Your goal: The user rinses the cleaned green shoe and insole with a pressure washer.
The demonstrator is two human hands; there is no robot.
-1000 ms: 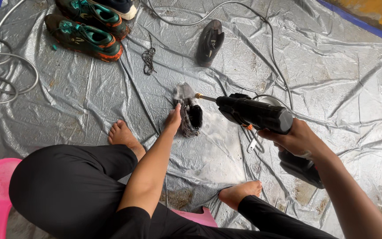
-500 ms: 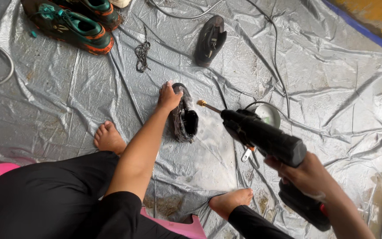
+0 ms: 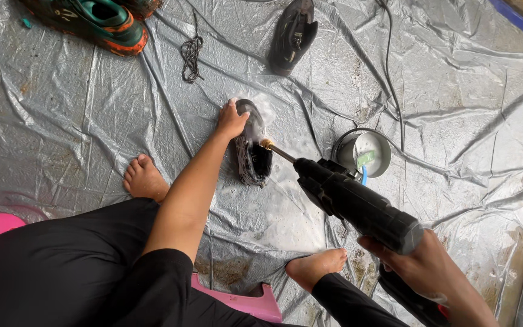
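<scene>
Presently, a dark wet shoe (image 3: 251,151) is pinned to the crinkled grey plastic sheet (image 3: 80,121) by the left hand (image 3: 232,118), fingers (image 3: 242,116) spread over its heel end, apparently so that it is kept from sliding under the spray. A black pistol-shaped spray gun (image 3: 358,203) is gripped by the right hand (image 3: 422,269), fingers closed around its handle; its brass nozzle tip (image 3: 267,144) is held just beside the left fingers, almost at the shoe's opening. Beyond the left fingers lie a tangled black lace (image 3: 191,56), a second black shoe (image 3: 292,36) and a green-and-orange trainer (image 3: 98,21). A round metal container (image 3: 364,151) sits near the gun barrel. Bare feet rest on the sheet either side; nothing blocks the nozzle.
</scene>
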